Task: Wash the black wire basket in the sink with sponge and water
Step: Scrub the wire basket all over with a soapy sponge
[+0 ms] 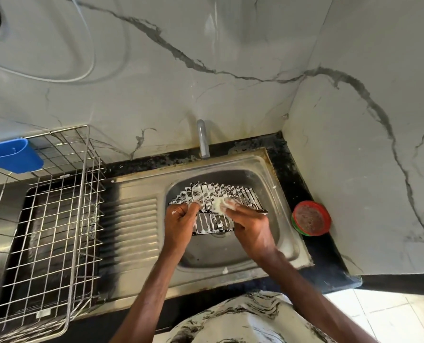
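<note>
The lathered black wire basket, steadied in the sink by the left hand gripping its edge, is best scrubbed wire by wire with the sponge clutched in the right hand.

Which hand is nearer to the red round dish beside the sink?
Right. The right hand is over the sink, just left of the red dish; the left hand is farther left.

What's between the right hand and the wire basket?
A foamy sponge, which the right hand holds against the black wire basket; head view.
</note>
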### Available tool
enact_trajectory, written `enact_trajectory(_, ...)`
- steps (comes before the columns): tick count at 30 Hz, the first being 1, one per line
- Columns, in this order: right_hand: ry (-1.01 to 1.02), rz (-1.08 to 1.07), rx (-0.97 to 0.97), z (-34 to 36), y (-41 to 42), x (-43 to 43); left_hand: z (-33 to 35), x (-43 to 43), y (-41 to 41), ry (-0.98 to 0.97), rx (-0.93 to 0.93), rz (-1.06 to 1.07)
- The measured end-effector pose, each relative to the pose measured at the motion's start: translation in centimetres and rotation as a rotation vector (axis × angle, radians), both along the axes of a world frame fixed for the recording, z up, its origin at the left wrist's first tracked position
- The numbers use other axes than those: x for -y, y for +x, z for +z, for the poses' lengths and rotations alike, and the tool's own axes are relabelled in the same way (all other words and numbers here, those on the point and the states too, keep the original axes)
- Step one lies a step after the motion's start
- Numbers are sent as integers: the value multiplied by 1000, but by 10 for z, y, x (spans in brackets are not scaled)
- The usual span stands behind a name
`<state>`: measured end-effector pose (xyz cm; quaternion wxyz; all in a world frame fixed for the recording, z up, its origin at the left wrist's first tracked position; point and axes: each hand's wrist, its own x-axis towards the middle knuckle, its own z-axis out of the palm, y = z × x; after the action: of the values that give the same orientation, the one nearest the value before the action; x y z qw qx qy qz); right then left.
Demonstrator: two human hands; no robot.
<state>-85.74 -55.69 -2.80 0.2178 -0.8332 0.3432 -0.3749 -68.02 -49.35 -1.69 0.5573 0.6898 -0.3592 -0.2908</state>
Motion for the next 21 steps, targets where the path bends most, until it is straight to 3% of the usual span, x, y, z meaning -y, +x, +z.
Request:
enact_trajectory(8,189,-330,-97,-43,-52,49,5,-3,13,-29,-31,6)
enact_trajectory(12,166,-282,-89,-27,-24,41,1,-4,14,-21,59,-61)
enact_trajectory(17,48,-98,99,6,17,21,-1,-8,9,-14,130,-77)
enact_trajectory(21,74,-181,-8,-22,-8,34,-2,-11,12,-20,172,-100)
